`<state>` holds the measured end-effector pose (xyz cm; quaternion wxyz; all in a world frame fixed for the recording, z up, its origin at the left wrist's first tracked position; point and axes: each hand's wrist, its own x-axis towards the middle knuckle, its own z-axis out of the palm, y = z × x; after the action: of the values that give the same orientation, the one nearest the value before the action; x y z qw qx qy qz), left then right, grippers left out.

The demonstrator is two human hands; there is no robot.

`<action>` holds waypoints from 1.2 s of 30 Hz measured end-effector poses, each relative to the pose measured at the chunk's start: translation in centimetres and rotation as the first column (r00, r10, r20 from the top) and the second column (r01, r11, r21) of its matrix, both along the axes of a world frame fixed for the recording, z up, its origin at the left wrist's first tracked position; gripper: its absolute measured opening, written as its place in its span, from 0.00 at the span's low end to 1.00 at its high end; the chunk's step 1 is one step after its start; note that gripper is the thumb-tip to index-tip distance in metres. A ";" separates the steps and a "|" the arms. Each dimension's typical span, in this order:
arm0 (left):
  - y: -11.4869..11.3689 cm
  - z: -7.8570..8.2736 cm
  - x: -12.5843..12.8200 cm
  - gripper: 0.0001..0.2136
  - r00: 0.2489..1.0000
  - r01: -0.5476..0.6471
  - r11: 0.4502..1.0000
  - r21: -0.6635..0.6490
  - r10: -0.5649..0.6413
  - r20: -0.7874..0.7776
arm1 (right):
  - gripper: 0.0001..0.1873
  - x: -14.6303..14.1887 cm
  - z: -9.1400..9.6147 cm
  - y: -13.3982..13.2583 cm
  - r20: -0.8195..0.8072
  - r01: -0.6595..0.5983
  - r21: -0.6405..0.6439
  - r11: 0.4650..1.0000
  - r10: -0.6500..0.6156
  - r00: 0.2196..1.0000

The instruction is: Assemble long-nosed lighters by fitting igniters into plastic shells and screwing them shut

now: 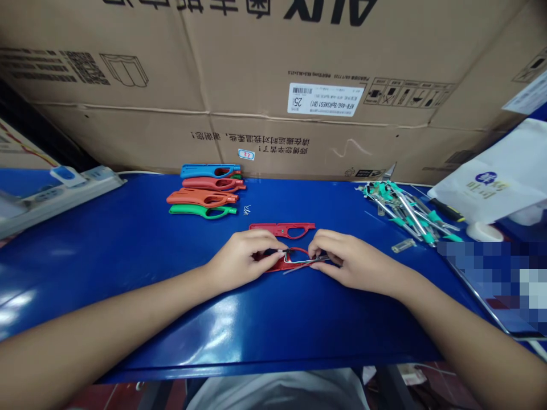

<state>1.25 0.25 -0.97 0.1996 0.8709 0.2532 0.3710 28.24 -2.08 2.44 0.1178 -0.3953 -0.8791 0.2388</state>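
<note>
A red lighter shell half (277,266) lies on the blue table between my hands, with a thin pale wire (294,261) running over it. My left hand (243,259) is closed over its left part, thumb and index finger pinching a small black part (287,250). At its right end, my right hand (348,259) is closed in a pinch on a thin metal rod (322,259). The fingertips partly hide what they grip. A thin grey strip (296,269) slants across the shell's near side. Just beyond lies another red shell half (273,229), touched by neither hand.
Blue, red, orange and green shell pieces (200,197) are stacked at the back left. Metal lighter parts with teal ends (405,208) are heaped at the right, near a screwdriver (447,209) and a tablet-like device (474,285). A power strip (77,191) sits left; a cardboard box (256,91) stands behind.
</note>
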 end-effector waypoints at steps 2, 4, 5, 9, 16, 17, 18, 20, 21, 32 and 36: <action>0.0 0.0 0.0 0.06 1.000 0.017 1.000 0.003 -0.017 0.002 | 0.04 0.1 0.0 0.1 -0.019 -0.015 -0.001 1.000 0.015 1.000; 0.1 0.0 0.0 0.06 1.000 0.027 1.000 0.002 -0.027 0.008 | 0.04 0.3 0.1 0.1 -0.017 -0.029 -0.010 1.000 0.029 0.999; 0.1 0.0 0.0 0.06 1.000 0.030 1.000 0.002 -0.030 0.010 | 0.03 0.3 0.1 0.1 -0.014 -0.031 -0.017 0.999 0.031 0.999; 0.1 0.1 0.0 0.05 1.000 0.026 1.000 0.006 -0.026 0.012 | 0.05 0.3 0.3 -0.1 -0.010 -0.029 -0.029 0.999 0.029 1.000; 0.1 0.1 0.0 0.04 1.000 0.021 0.999 0.036 -0.022 0.018 | 0.05 0.1 0.4 0.0 -0.018 -0.048 -0.009 0.999 0.048 0.999; 0.1 0.1 0.0 0.04 0.999 0.023 0.999 0.038 -0.024 0.022 | 0.06 0.1 0.4 0.0 -0.018 -0.049 -0.010 0.999 0.048 0.999; 0.1 0.1 0.0 0.04 0.999 0.025 0.999 0.039 -0.026 0.026 | 0.06 0.1 0.3 0.0 -0.018 -0.050 -0.011 0.999 0.049 0.999; 0.1 0.1 0.0 0.04 0.999 0.028 0.999 0.036 -0.029 0.028 | 0.06 0.2 0.3 0.0 -0.015 -0.052 -0.009 0.999 0.052 0.999; 0.1 0.1 0.0 0.04 0.999 0.028 0.999 0.033 -0.029 0.027 | 0.06 0.2 0.3 0.0 -0.013 -0.053 -0.006 0.999 0.053 0.999; 0.2 0.0 0.0 0.04 0.999 0.032 0.999 0.005 -0.032 0.015 | 0.05 0.2 0.3 0.1 -0.024 -0.055 0.008 0.998 0.055 0.998; 0.2 0.0 0.0 0.04 0.999 0.034 0.999 -0.001 -0.034 0.020 | 0.05 0.2 0.1 0.2 -0.054 -0.053 0.032 0.998 0.054 0.997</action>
<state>1.27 0.47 -0.93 0.2088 0.8712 0.2366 0.3761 28.44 -1.91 2.51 0.1416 -0.3630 -0.8893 0.2392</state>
